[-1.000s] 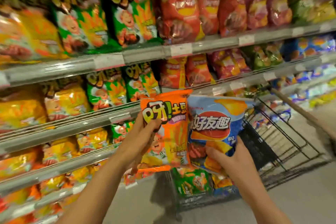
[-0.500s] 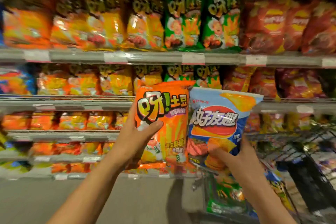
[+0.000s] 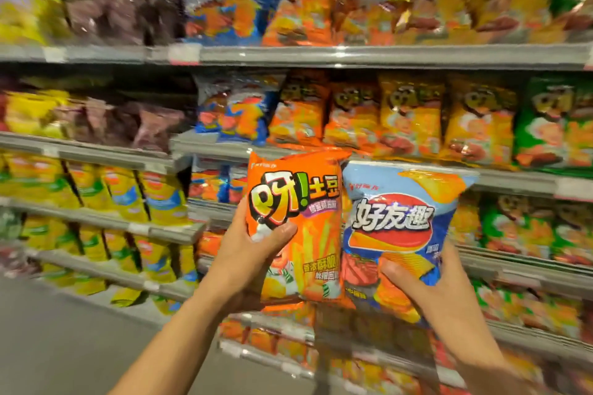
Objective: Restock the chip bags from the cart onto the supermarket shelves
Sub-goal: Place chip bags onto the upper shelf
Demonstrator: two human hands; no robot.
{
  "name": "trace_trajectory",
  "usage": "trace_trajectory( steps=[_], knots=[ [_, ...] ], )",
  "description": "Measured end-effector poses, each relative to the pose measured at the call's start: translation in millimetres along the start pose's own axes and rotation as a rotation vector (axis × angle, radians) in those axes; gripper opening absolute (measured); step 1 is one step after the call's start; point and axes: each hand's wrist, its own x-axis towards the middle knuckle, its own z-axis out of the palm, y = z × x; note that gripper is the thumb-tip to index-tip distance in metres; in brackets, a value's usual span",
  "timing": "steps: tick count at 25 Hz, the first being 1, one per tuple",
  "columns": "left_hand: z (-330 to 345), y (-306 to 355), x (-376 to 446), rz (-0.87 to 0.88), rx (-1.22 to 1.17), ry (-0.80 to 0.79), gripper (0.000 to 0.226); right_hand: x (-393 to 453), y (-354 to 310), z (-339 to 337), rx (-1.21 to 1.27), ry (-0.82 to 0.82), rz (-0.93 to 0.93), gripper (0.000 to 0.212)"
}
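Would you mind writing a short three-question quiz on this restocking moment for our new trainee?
1. True or false: the left hand grips the orange bag.
2. Which bag does the right hand hold? A) green B) blue C) yellow
3. Fill in: on the shelf behind, bags matching the orange one stand directly ___ the held bags.

Key: 1 true; 2 B; 3 above.

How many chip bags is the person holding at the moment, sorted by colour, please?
Orange bag, in the left hand: 1
Blue bag, in the right hand: 1
Total held: 2
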Motion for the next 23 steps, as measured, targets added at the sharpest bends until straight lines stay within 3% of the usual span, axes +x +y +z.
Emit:
trace_trajectory(
  steps=[5,8,12,16,19,23],
  knots=[
    [-74.6,33.4,55.6,0.115,0.073,0.036,0.071,50.2,-44.8,73.6,-0.025,0.007,-0.093,0.076],
    [-84.4,64.3,102.3,0.184,0.059,0.028,0.069,90.8,-87.4,84.3,-0.109,0.039,-0.211,0.065],
    [-74.3,108.1,181.0,0.276,-0.014,-0.012,0.068,156.7,-142.1,77.1,-0.194,0.107,-0.354,0.058],
    [-47.4,144.6,261.4,0.36,-0.012,-0.066,0.061,229.8,-175.3,60.3,-0.231,0.183,-0.449,0.074],
    [-25.0,166.2,312.3,0.434,0.009,-0.059,0.06,279.0,-190.8,49.4,-0.235,0.219,-0.521,0.074],
    [-7.9,190.7,368.4,0.48,-0.06,-0.148,0.042,326.5,-214.1,27.6,-0.235,0.295,-0.558,0.066]
  ],
)
